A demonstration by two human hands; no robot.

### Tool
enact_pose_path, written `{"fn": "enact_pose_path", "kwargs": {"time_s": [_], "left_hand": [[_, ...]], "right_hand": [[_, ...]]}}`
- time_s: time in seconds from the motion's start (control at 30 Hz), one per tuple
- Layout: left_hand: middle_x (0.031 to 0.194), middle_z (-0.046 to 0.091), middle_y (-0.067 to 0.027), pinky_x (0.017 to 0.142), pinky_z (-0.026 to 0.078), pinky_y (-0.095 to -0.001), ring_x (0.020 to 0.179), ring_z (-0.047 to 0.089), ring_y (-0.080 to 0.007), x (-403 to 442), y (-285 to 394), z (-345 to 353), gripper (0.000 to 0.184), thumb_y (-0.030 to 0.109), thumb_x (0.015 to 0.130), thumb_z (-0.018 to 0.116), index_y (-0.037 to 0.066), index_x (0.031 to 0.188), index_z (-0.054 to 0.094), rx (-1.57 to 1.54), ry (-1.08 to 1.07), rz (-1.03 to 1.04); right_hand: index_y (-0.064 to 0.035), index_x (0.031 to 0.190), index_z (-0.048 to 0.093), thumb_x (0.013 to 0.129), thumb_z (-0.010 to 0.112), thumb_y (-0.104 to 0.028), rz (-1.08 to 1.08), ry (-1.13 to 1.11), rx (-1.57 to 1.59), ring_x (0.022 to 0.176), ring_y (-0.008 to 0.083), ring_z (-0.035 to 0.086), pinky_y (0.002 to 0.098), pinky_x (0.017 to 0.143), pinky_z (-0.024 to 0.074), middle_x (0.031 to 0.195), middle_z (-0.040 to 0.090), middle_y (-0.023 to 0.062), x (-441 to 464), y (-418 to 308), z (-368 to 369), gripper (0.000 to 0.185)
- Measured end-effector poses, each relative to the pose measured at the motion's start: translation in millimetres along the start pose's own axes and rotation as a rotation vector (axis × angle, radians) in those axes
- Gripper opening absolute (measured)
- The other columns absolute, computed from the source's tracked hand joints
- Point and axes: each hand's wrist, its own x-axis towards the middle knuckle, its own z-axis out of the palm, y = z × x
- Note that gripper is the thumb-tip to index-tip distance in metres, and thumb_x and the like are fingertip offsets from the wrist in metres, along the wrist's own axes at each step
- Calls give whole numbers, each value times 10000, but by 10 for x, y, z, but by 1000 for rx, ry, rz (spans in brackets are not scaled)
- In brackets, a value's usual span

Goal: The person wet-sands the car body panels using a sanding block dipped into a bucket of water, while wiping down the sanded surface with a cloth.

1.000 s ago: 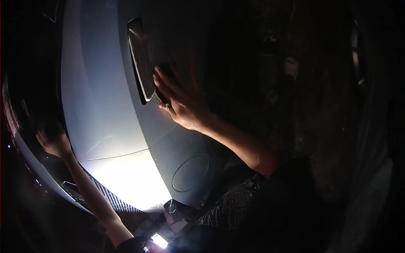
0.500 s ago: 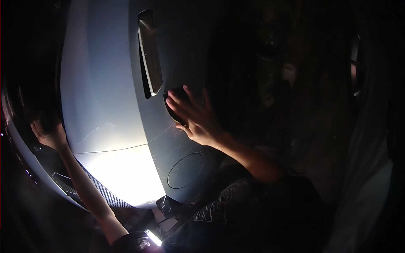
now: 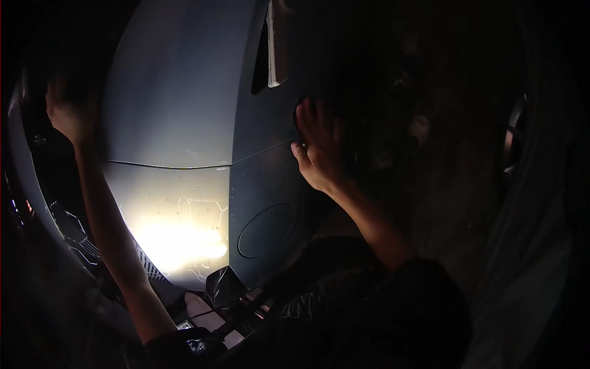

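A pale, smooth car body panel [image 3: 172,98], probably a bumper, curves between my two hands, and a thin seam runs across it. On the right, my right hand [image 3: 322,147] has its fingers spread at the panel's dark side. Something dark shows by the fingertips; I cannot make out what it is. Far to the left, my left hand [image 3: 70,117] is at the panel's other edge, its fingers lost in shadow and blur. A round outline [image 3: 267,230] marks the panel below my right hand, and a tall slot [image 3: 263,61] lies above it.
A bright patch of light [image 3: 178,246] glares on the lower panel, near scattered droplets. Below it stand a dark angular object [image 3: 224,286] and pale items. A striped grille-like part [image 3: 150,267] runs beside my left forearm. Most of the surroundings are in deep shadow.
The view has shifted, so the slot and seam sit higher. Both hands appear higher; the right one also appears further right. The bright lamp seen by my left sleeve no longer shows its glare there.
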Motion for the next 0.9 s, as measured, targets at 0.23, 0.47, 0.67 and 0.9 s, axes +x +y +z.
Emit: {"fn": "enact_pose_path", "kwargs": {"time_s": [0.23, 0.47, 0.67, 0.9], "left_hand": [[1148, 669, -74, 839, 545, -439, 1046, 658, -309, 14, -53, 87, 500, 345, 750, 804, 135, 1187, 680, -5, 62, 46], [1064, 686, -31, 795, 550, -441, 940, 670, -291, 133, 141, -57, 427, 340, 719, 784, 189, 1105, 683, -10, -29, -6], [1075, 696, 24, 769, 575, -394, 967, 695, -250, 91, 86, -26, 336, 338, 763, 808, 238, 1069, 712, 53, -79, -62], [1108, 696, 12, 791, 572, -403, 989, 689, -256, 24, 22, 51, 344, 325, 762, 808, 244, 1081, 707, 75, -74, -66]], "right_hand": [[-92, 1535, 323, 956, 592, -305, -79, -28, -147, 1510, 366, 154, 682, 1152, 132, 1637, 212, 101, -67, -137, -2, 673], [-66, 1531, 328, 903, 655, -318, -207, -19, 66, 1506, 391, 155, 728, 1116, 93, 1632, 217, 117, -246, -684, 70, 751], [-43, 1495, 392, 925, 628, -318, -133, 150, -74, 1507, 376, 170, 735, 1106, 77, 1618, 253, 115, 309, -913, -24, 675], [-27, 1471, 421, 909, 655, -335, -113, 204, -150, 1494, 374, 222, 719, 1112, 77, 1602, 278, 144, 243, -964, 25, 683]]}}
